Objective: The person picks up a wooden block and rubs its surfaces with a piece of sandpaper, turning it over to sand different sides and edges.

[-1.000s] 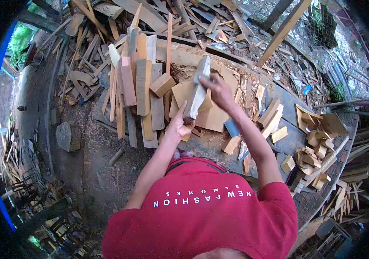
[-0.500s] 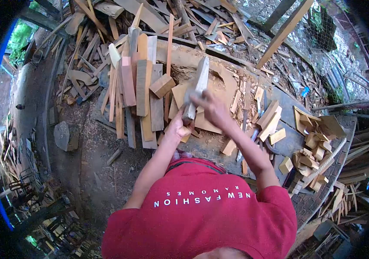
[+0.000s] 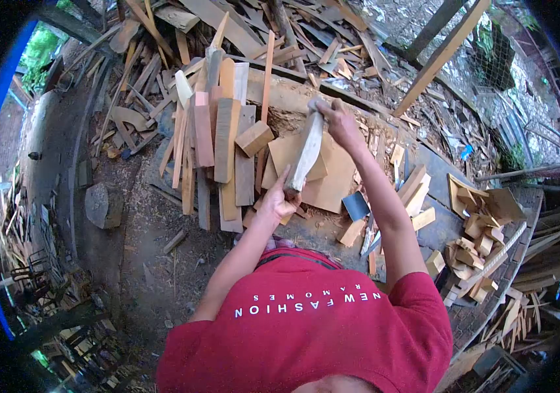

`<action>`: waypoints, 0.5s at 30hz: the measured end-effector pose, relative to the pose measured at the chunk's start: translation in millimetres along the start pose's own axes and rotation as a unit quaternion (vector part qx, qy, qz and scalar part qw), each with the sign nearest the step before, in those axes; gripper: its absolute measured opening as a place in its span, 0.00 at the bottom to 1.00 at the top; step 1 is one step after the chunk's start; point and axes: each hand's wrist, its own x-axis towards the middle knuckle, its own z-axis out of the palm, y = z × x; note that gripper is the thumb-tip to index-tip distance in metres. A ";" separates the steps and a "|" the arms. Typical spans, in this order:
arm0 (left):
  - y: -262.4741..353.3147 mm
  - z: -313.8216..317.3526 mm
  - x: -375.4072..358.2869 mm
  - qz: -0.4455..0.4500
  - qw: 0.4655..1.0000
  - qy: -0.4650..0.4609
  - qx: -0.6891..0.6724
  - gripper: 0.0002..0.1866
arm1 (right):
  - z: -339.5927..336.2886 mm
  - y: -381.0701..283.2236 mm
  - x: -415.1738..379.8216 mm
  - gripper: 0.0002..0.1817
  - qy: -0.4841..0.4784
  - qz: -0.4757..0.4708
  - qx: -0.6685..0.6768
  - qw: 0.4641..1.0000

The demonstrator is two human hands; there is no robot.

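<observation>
The left hand (image 3: 280,200) clasps the near, lower end of a long grey-brown wooden piece (image 3: 307,152), fingers wrapped shut around it. The right hand (image 3: 339,121) closes over the far, upper end. The piece stands tilted, raised just above a stack of flat tan boards (image 3: 332,171) on the work surface (image 3: 450,170).

Step in hand, by judgement: the piece is being held at both ends and worked or checked over the boards. Whether the right hand also holds a small tool cannot be told. The next move would call for a firm hold at the lower end and a steady stroke along the length of the piece.

Edges and room: to the left, a row of upright planks (image 3: 221,144) with a small block (image 3: 254,138) resting on them lies just beside the piece, so leftward room is tight. To the right, loose offcuts (image 3: 414,190) and a dark flat blade-like item (image 3: 356,205) lie near the boards. A heap of cut blocks (image 3: 483,223) sits well apart, near the surface's right edge. Scrap timber (image 3: 293,33) crowds the ground beyond.
</observation>
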 end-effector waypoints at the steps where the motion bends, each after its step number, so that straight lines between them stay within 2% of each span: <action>1: 0.6 0.0 -0.5 -0.002 1.000 -0.008 0.000 0.18 | 3.3 7.4 13.2 0.24 0.000 -0.013 -0.015 1.000; 2: 2.3 -0.4 -1.1 -0.016 1.000 -0.023 -0.003 0.18 | 8.4 11.8 20.7 0.25 -0.026 0.023 -0.038 0.999; 5: 2.4 -0.2 -2.8 -0.006 1.000 -0.006 -0.006 0.18 | 2.2 3.4 25.0 0.24 -0.058 0.025 -0.047 0.997; 7: 2.4 -1.5 -1.4 -0.015 1.000 -0.005 -0.022 0.18 | -28.0 -37.5 3.6 0.23 -0.075 0.052 0.015 0.996; 9: 0.1 -2.1 0.9 -0.026 0.999 -0.003 -0.043 0.18 | -9.3 -39.4 -34.8 0.24 -0.030 -0.040 0.018 0.999; 11: -2.9 0.2 -0.5 0.016 0.998 0.049 -0.032 0.19 | -31.2 -72.5 -75.7 0.25 -0.059 -0.026 0.085 0.994; 13: -3.8 5.1 -2.6 0.025 0.999 0.020 -0.016 0.17 | -61.0 -100.2 -106.6 0.32 -0.112 -0.066 0.068 0.989; 15: -1.6 0.7 6.4 0.016 0.999 0.008 -0.043 0.16 | -71.7 -107.4 -117.7 0.31 -0.119 -0.080 0.075 0.987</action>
